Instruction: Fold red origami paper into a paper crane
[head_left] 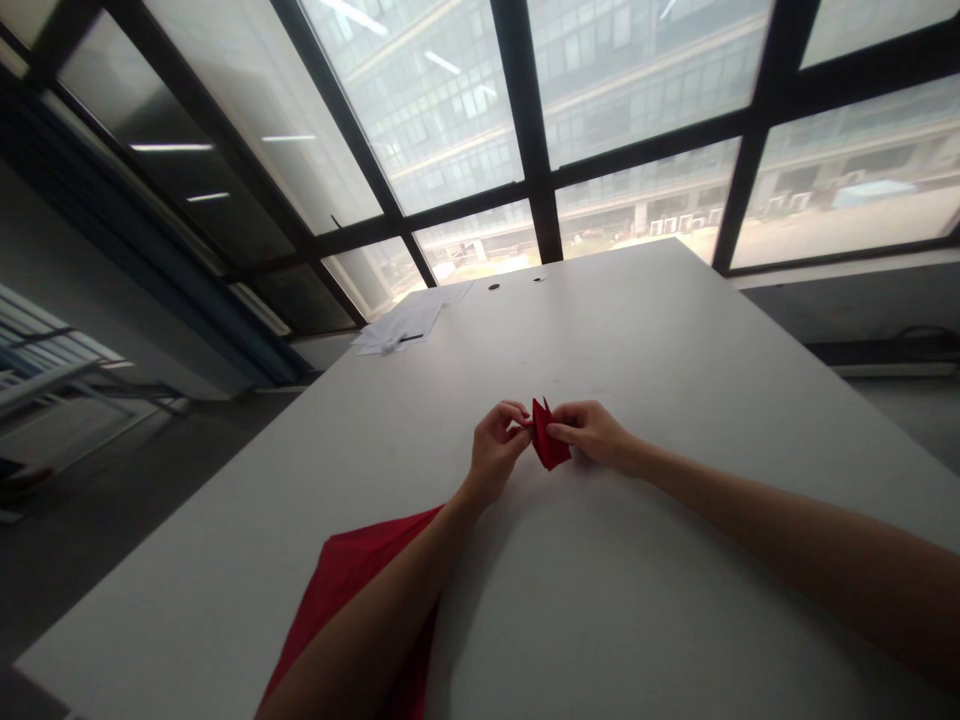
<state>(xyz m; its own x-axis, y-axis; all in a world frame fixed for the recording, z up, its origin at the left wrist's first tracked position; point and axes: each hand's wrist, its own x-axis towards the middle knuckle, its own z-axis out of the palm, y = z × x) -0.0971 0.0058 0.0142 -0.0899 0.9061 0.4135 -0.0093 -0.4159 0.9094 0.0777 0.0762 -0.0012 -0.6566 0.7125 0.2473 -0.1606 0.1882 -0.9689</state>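
White table (675, 330), black-framed windows (525, 120), daylight

An office room is shown. A large plain white desk (675, 330) is set against a wall of tall windows (450, 110) with black frames (525, 120). Through the glass, multi-storey buildings (637, 60) are seen, and ceiling strip lights are mirrored in the panes. A stack of white papers (401, 325) is left at the far left of the desk.
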